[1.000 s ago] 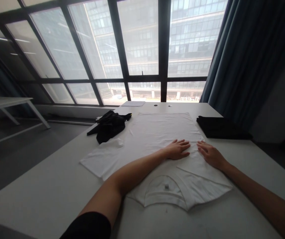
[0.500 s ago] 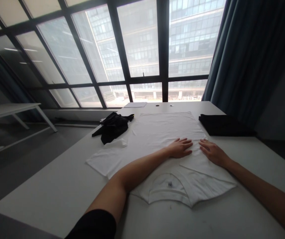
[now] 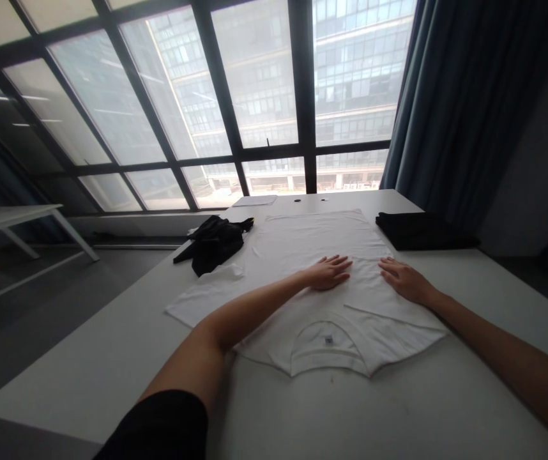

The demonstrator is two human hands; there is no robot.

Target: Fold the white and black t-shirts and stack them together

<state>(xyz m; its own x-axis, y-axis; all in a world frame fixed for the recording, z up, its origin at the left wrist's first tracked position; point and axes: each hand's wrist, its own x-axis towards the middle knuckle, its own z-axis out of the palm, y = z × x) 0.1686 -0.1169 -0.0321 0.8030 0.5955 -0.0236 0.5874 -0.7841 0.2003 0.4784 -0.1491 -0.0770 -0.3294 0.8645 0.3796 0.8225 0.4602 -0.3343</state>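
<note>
A white T-shirt (image 3: pixel 297 246) lies spread on the table, its neckline towards me and its hem towards the window. The left sleeve reaches out flat, while the right side of the shirt is folded inward over itself. My left hand (image 3: pixel 329 273) rests flat on the middle of the shirt with its fingers spread. At the folded right edge, my right hand (image 3: pixel 405 281) lies flat with its fingers stretched out. Neither hand grips the cloth. Inside the collar a small label shows.
The white table (image 3: pixel 111 358) carries a crumpled black garment (image 3: pixel 216 243) left of the shirt and a folded black cloth (image 3: pixel 422 231) at right. White sheets (image 3: pixel 255 200) lie at the far edge. Another white table (image 3: pixel 10 217) stands at left; a blue curtain (image 3: pixel 451 108) hangs at right.
My left hand has slid left across the shirt, away from my right hand, which stays by the folded edge. The camera view has shifted slightly.
</note>
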